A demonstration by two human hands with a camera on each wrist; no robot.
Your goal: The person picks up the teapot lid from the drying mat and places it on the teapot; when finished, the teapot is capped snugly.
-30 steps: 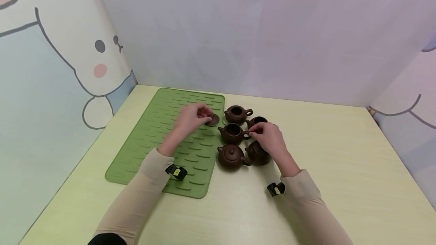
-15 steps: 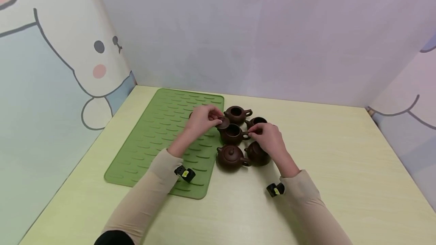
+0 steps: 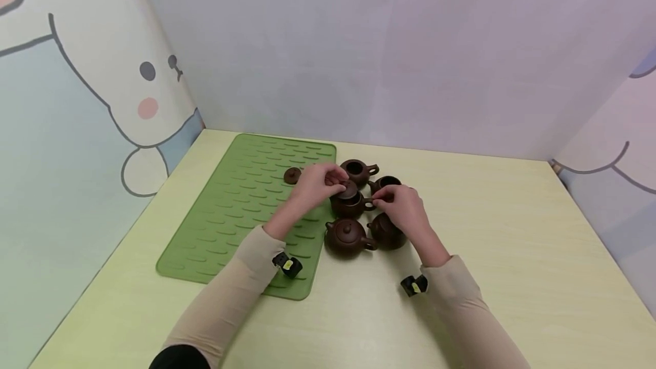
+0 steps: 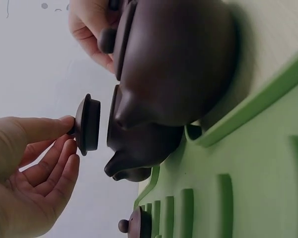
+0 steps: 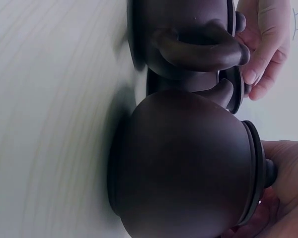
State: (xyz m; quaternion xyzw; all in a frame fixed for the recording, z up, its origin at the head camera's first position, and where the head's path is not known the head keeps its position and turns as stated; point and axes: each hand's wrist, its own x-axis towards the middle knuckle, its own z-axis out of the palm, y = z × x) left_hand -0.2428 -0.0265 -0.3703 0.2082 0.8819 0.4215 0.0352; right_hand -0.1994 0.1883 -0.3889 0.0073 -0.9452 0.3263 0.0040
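My left hand (image 3: 318, 184) pinches a dark brown teapot lid (image 4: 91, 125) by its knob. The lid is held just above the open mouth of the middle-left teapot (image 3: 347, 208), tilted a little in the head view. In the left wrist view a gap shows between lid and rim. At that teapot's handle (image 3: 368, 204), my right hand (image 3: 405, 208) grips with thumb and fingertips. A lidded teapot (image 3: 345, 238) stands in front of it, and another lidded teapot (image 5: 184, 163) sits under my right hand, partly hidden.
Behind stand two lidless teapots, one at the back left (image 3: 356, 171) and one at the right (image 3: 385, 183), partly covered by my right hand. A second lid (image 3: 292, 175) lies on the green mat (image 3: 230, 221), left of the teapots. The table (image 3: 487, 232) extends to the right.
My left hand has carried the lid rightward from over the mat to above the middle-left teapot, uncovering the other lid on the mat. My right hand stays at the handle.
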